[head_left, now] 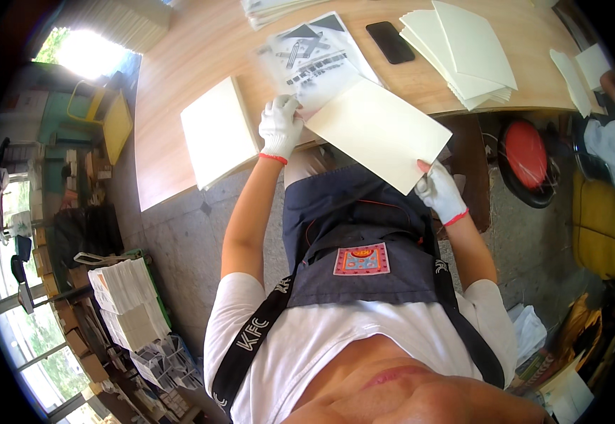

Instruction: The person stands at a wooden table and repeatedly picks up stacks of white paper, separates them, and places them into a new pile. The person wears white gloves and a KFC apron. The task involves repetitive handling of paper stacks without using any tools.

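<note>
My right hand [440, 192], in a white glove with a red cuff and a bare thumb tip, grips the near right corner of a cream sheet [381, 131]. That sheet is tilted over the table's front edge and my lap. My left hand [281, 126], gloved the same way, has its fingers closed at the near edge of a printed sheet [311, 63]. The printed sheet has grey drawings, is partly blurred, and lies over a pile of similar sheets. The cream sheet covers its near right part. A stack of cream sheets [217, 131] sits left of my left hand.
On the wooden table [162, 141] are a black phone [390, 42] and fanned cream sheets [473, 53]. A red stool [524, 152] stands at the right, near another person's sleeve [607, 145]. Stacked papers [125, 293] stand at the lower left.
</note>
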Motion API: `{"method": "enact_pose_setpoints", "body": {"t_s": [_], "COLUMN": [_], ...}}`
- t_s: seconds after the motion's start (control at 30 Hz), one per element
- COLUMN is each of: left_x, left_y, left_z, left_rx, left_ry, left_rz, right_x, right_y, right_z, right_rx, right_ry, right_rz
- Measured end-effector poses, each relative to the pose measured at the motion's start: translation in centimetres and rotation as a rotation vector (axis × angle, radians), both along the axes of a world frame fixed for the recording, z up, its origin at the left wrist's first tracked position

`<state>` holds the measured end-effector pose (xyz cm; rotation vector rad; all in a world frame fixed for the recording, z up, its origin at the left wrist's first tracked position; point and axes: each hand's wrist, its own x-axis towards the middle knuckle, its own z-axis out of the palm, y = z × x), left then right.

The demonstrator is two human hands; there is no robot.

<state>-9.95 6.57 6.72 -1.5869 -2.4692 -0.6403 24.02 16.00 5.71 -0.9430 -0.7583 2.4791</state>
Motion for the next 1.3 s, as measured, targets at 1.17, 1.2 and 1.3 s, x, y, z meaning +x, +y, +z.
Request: {"method": "enact_pose_setpoints", "body": {"t_s": [1.17, 1.2, 1.3], "left_x": [2.1, 3.4, 8.6], "left_y": [-2.7, -2.4, 0.4], "left_z": [-3.2, -4.0, -1.0], "left_rx": [0.474, 0.66, 1.113], "left_ry": [-0.531, -0.707, -1.273], "left_rz": [-0.04, 0.001, 0.195], "right_x": [-3.3, -3.3, -3.1], "right_y": [-4.8, -5.0, -5.6], "right_z": [-0.3, 0.1, 1.1], "right_rx": [-0.11, -0.089, -0.034], "right_ry": [0.264, 0.252, 0.216], "right_rz": [0.008, 0.01, 0.02]}}
